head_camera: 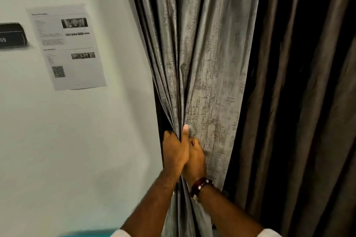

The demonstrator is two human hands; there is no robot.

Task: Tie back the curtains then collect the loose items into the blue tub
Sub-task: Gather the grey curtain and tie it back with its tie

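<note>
The task is judged to be in its first part, with the tying back begun but not finished. The grey curtain (pixel 202 63) is gathered into a bunch of folds at its wall-side edge, and that bunch is gripped by both hands held close together: the left hand (pixel 176 152) is curled round the gathered folds on the wall side, with its thumb laid up against the cloth, and the right hand (pixel 195 159), touching the left, is closed on the same folds just beside it. A dark bracelet (pixel 201 185) is worn on the right wrist. No tie-back cord or hook can be made out, so the fastening is taken to be not yet done. A darker brown curtain (pixel 298 102) hangs loose on the far side of the grey curtain from the wall. A printed sheet (pixel 67 46) is fixed to the wall beside the grey curtain. A teal strip (pixel 86 234) shows at the bottom edge, below the sheet; whether it is the blue tub cannot be told. No loose items are seen, so collecting is still ahead.
</note>
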